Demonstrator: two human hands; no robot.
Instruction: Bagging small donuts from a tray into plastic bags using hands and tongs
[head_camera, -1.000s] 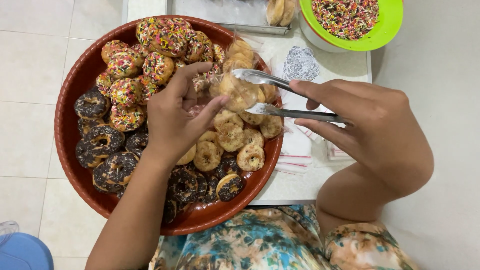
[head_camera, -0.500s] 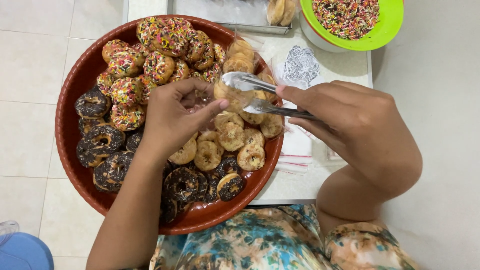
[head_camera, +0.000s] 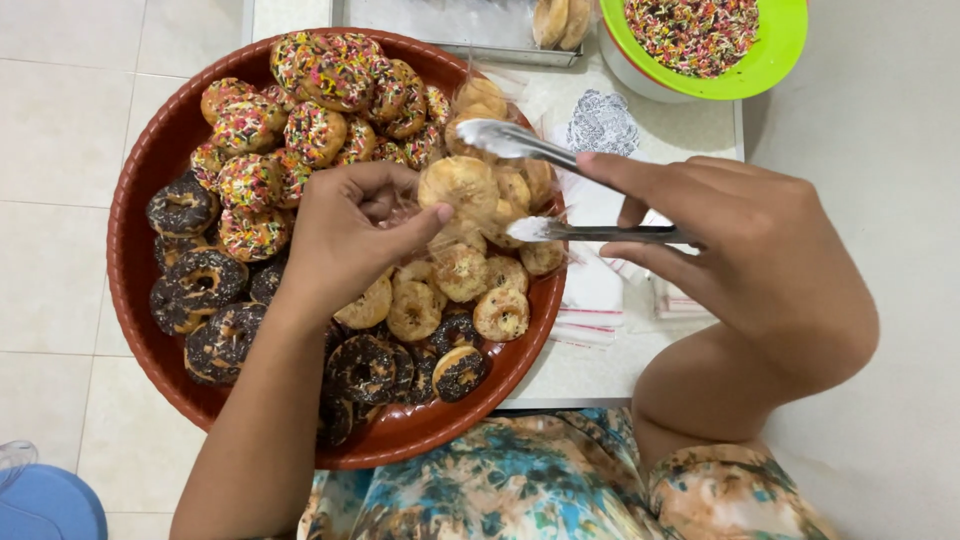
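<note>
A pale tiled floor (head_camera: 60, 250) lies to the left, and a light desk (head_camera: 650, 120) carries the things. Largest on it is a round red-brown tray (head_camera: 135, 200), hanging over the desk's left edge and heaped with small doughnuts: sprinkle-covered ones (head_camera: 320, 95) at the top, chocolate-glazed ones (head_camera: 200, 285) on the left and bottom, plain ones (head_camera: 460, 275) on the right. Behind it stand a metal baking tray (head_camera: 450, 30) and a green bowl of coloured sprinkles (head_camera: 770, 60). White bags with red stripes (head_camera: 595, 295) lie just beside the tray. The right hand (head_camera: 750, 250) is closed around metal tongs (head_camera: 540, 185), whose tips stand apart on either side of a plain doughnut (head_camera: 460, 185) above the pile. The left hand (head_camera: 345, 235) pinches clear wrap at that doughnut with thumb and fingers, covering the doughnuts beneath.
</note>
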